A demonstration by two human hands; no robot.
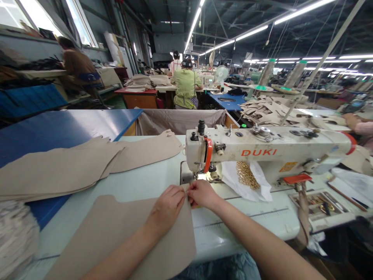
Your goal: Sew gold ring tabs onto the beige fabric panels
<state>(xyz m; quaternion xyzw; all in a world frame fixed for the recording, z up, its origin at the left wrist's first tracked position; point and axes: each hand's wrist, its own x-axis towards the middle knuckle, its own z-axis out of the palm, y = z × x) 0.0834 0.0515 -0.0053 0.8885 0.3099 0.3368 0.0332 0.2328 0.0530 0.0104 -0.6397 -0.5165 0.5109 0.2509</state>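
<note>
A large beige panel (125,225) of leather-like sheet lies on the pale sewing table in front of me, its narrow top corner close to the sewing machine's needle area. My left hand (167,208) rests on that panel, fingers bent and closed at its upper corner. Meeting it from the other side, my right hand (202,194) pinches the same corner with thumb and fingertips. What exactly lies between the fingertips is partly hidden. Just beyond both hands stands the white sewing machine (262,149), its presser foot (198,175) lit by a small lamp.
Stacked beige panels (58,167) lie to the left, with another panel (148,151) behind. Gold chain (247,175) sits on white paper under the machine arm. A parts tray (323,206) is at right. Ahead, a person in a yellow-green top (186,85) sits working.
</note>
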